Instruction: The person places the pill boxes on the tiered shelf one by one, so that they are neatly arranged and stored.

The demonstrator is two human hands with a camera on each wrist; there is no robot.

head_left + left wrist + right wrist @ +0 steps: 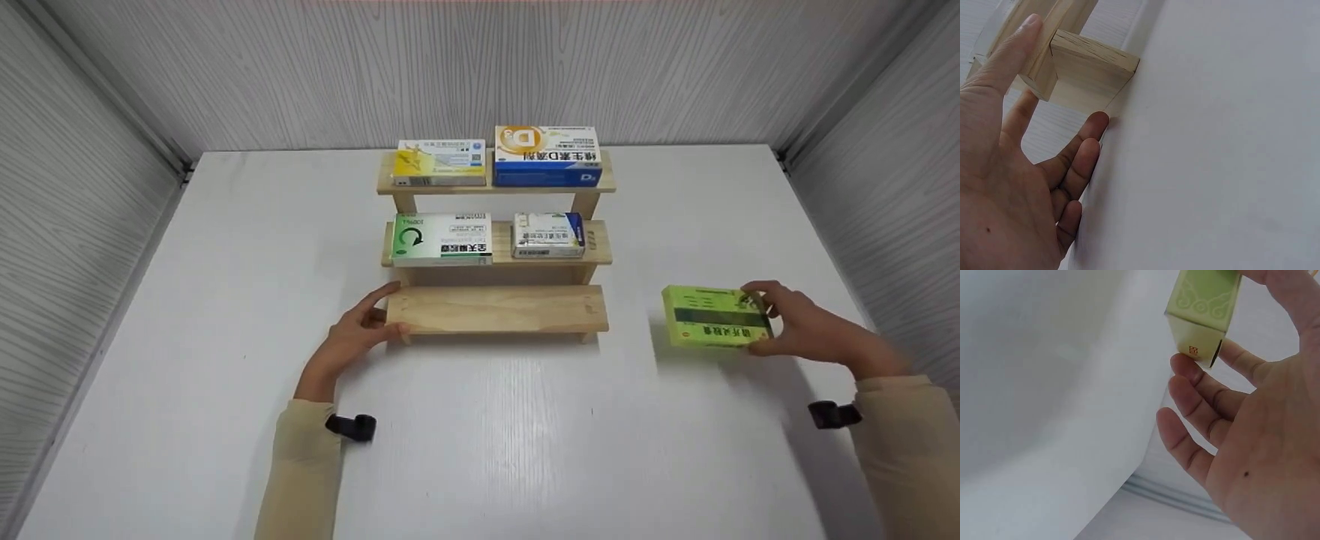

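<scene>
A three-step wooden display rack point(495, 309) stands on the white table. My left hand point(351, 334) holds the left end of its lowest step, thumb at the front edge and a finger at the back. In the left wrist view, the thumb lies along the wood point(1095, 62) while the other fingers curl loosely beside it. Out to the right, my right hand point(814, 330) pinches a yellow-green medicine box point(712, 316) by its right end, over the table. The right wrist view shows one end of that box point(1202, 298) between thumb and fingers; most of it is cut off.
On the top step sit a yellow-and-white medicine box point(442, 161) and a larger blue-and-white vitamin D box point(547, 154). The middle step bears a green-and-white box point(442, 238) and a small white box point(547, 234). Grey wood-grain walls point(480, 67) enclose the table.
</scene>
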